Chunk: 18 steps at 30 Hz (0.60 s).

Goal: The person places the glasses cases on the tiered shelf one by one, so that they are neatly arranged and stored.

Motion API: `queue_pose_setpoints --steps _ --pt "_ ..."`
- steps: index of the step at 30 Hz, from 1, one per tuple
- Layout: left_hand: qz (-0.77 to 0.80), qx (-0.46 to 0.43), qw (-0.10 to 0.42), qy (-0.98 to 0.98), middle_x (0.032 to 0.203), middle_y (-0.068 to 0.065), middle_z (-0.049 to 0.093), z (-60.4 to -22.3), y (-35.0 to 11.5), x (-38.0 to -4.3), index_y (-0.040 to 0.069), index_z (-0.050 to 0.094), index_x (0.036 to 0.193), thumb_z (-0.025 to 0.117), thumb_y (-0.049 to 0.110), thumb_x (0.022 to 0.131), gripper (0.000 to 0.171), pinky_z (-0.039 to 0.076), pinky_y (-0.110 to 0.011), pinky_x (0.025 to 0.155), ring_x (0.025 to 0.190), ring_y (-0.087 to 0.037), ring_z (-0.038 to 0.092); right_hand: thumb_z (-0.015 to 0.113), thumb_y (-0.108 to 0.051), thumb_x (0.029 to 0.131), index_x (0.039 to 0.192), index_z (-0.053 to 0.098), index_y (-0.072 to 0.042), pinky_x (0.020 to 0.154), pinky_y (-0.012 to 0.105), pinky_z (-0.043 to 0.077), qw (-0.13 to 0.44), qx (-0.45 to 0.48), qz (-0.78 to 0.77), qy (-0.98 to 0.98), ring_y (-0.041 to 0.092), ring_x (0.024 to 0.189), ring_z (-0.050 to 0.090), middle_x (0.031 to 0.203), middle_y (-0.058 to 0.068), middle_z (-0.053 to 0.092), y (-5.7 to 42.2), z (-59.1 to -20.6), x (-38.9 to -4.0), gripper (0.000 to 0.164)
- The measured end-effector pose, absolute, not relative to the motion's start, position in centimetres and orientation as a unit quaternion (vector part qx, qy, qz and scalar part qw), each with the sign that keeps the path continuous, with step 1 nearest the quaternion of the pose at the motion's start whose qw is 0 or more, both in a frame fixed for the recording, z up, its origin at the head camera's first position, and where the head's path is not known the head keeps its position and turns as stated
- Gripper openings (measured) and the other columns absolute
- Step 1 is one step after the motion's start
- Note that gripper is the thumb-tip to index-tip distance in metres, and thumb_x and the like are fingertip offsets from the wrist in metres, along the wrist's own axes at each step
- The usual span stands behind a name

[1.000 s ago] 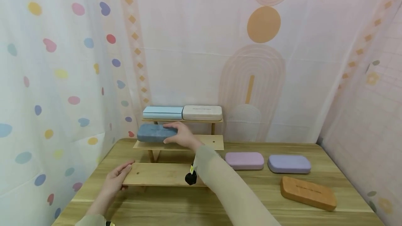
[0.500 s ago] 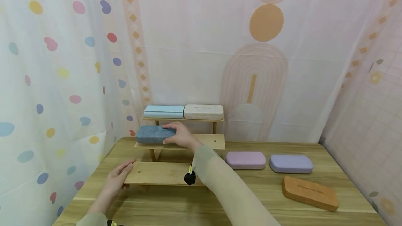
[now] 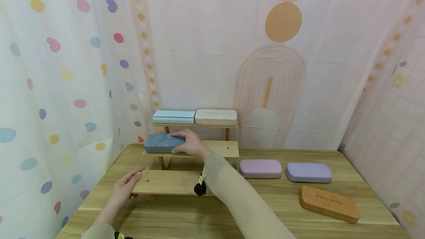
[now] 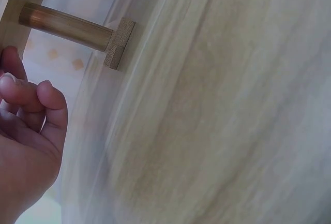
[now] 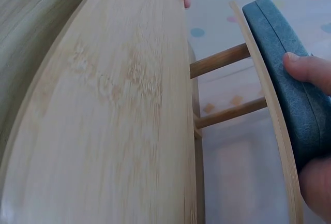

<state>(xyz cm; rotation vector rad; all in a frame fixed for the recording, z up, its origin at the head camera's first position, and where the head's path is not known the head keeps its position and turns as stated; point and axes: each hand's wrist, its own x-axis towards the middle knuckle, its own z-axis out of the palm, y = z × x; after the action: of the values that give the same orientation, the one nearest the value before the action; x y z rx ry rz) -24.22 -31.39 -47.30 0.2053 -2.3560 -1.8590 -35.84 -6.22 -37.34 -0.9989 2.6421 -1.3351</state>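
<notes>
A blue glasses case sits on the left part of the middle tier of a three-tier wooden display stand. My right hand grips its right end, thumb toward the front and fingers behind. In the right wrist view the case rests against the tier's board, the thumb on its side. My left hand holds the left end of the lowest tier. Curled fingertips of that hand show beside the board in the left wrist view. My right sleeve hides the right end of the lowest tier.
On the top tier a light blue case and a cream case lie side by side. Right of the stand, a pink case, a lavender case and an orange-brown case lie on the wooden table. Curtains hang behind and beside it.
The blue case has shifted slightly left and toward the front on the middle tier, my right hand still gripping it. My left hand keeps its hold. The head view has turned slightly.
</notes>
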Motion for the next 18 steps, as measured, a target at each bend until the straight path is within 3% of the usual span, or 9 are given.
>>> queue_pose_setpoints --steps 8,18 --pt "-0.621 0.067 0.063 -0.778 0.103 0.015 0.063 -47.32 -31.42 -23.98 0.004 0.047 0.142 0.056 0.043 0.097 0.060 0.044 -0.025 0.046 0.054 -0.012 0.050 0.081 -0.024 0.081 0.136 0.058 -0.021 0.103 0.037 0.039 0.008 -0.312 -0.412 0.856 0.022 0.127 0.044 0.141 0.003 0.046 -6.45 -37.22 -35.31 0.059" --pt "-0.611 0.075 0.060 -0.786 0.110 -0.005 0.061 -47.13 -31.48 -23.93 0.006 0.047 0.143 0.055 0.044 0.098 0.060 0.044 -0.026 0.046 0.052 -0.012 0.049 0.082 -0.024 0.080 0.135 0.059 -0.021 0.104 0.036 0.038 0.004 -0.303 -0.414 0.858 0.023 0.127 0.043 0.140 0.003 0.047 -6.77 -37.30 -35.10 0.060"
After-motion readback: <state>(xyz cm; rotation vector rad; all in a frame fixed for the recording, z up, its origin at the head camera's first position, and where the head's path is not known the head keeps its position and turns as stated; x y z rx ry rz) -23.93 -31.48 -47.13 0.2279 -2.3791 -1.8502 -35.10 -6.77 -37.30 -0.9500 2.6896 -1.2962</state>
